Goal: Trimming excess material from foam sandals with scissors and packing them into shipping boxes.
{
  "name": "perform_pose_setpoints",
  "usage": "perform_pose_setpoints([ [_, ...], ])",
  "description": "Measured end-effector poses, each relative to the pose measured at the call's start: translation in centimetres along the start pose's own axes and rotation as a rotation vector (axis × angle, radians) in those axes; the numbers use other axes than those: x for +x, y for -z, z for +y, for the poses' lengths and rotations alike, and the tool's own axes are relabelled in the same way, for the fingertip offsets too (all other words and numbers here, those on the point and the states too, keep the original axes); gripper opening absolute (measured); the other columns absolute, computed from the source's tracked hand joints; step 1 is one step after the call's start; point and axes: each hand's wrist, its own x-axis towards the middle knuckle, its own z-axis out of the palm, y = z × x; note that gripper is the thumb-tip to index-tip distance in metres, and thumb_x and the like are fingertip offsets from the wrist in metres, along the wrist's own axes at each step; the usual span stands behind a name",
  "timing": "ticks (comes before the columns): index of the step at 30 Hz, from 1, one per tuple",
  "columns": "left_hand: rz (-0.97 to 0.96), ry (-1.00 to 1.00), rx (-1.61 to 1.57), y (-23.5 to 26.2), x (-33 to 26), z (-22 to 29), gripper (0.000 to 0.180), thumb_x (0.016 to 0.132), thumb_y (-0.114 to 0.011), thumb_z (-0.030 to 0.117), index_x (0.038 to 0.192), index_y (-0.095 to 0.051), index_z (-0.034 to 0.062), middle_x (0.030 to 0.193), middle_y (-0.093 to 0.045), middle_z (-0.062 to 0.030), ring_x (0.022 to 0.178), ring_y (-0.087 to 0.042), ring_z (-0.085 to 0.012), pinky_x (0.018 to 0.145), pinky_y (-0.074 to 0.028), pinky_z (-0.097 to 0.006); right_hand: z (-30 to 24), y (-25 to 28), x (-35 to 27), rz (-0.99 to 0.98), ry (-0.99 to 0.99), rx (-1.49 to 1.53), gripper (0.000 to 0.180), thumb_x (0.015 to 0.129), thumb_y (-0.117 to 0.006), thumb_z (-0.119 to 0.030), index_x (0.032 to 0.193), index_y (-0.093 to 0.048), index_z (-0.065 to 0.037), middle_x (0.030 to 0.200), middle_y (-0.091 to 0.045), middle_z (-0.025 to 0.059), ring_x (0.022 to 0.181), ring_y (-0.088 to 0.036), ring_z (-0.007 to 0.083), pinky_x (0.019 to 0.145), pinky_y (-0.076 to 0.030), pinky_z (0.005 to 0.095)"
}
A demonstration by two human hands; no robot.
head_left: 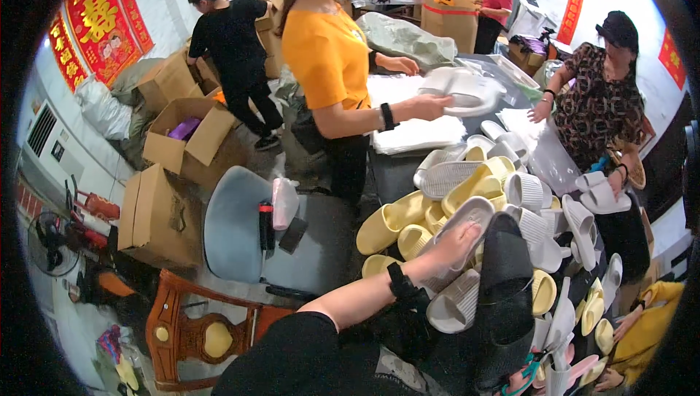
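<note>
One left hand (448, 249) is holding one pale grey slipper (477, 208) in a narrow grip, over the near part of a heap of yellow slippers (397, 221) and grey ones. The right hand is not showing clearly; its grip cannot be told. Black footwear (503, 301) is standing just right of the left hand; a teal-handled tool (536, 359) is lying at the near right. One co-worker in orange (321, 68), far side, is holding white slippers (463, 91). One co-worker in a patterned top (598, 97) is touching pale slippers (599, 195), right. One grey chair (233, 221) is standing left.
</note>
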Motion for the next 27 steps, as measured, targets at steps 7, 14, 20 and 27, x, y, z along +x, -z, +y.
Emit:
perform_pose_setpoints([
  [7, -0.187, 0.197, 0.0, 3.0, -1.6, 0.0, 0.036, 0.086, -0.048, 0.019, 0.115, -0.052, -0.0035, 0.092, -0.062, -0.0112, 0.084, -0.057, -0.0164, 0.074, -0.045, -0.029, 23.0, 21.7, 21.9, 0.382, -0.478, -0.195, 0.06, 0.082, -0.06, -0.038, 0.128, -0.041, -0.005, 0.117, -0.051, 0.013, 0.093, -0.053, 0.0231, 0.075, -0.047, 0.0348],
  [14, -0.05, 0.394, -0.11, 8.3, -6.7, 0.1, 0.028, 0.088, -0.047, 0.019, 0.108, -0.059, 0.0014, 0.063, -0.05, 0.003, 0.047, -0.04, -0.0047, 0.041, -0.033, -0.022, 16.1, 16.8, 18.0, 0.231, -0.524, -0.1, 0.06, 0.082, -0.06, -0.039, 0.127, -0.042, -0.005, 0.116, -0.051, 0.0124, 0.092, -0.053, 0.0233, 0.074, -0.046, 0.036],
  [20, 0.037, 0.429, -0.161, 10.6, -8.3, -1.4, 0.027, 0.089, -0.047, 0.02, 0.106, -0.059, 0.002, 0.058, -0.044, 0.0044, 0.04, -0.034, -0.0037, 0.035, -0.027, -0.019, 6.5, 12.6, 8.9, 0.1, -0.393, 0.17, 0.06, 0.082, -0.059, -0.039, 0.129, -0.04, -0.006, 0.117, -0.05, 0.0119, 0.093, -0.052, 0.0228, 0.074, -0.046, 0.0355],
  [27, 0.136, 0.459, -0.21, 12.9, -9.5, 0.0, 0.027, 0.089, -0.048, 0.02, 0.106, -0.059, 0.0022, 0.059, -0.044, 0.0043, 0.041, -0.035, -0.0036, 0.035, -0.028, -0.019, -1.7, 8.8, -0.3, -0.05, -0.239, 0.527, 0.061, 0.083, -0.058, -0.038, 0.131, -0.037, -0.008, 0.119, -0.049, 0.0114, 0.094, -0.051, 0.0223, 0.075, -0.045, 0.0349],
])
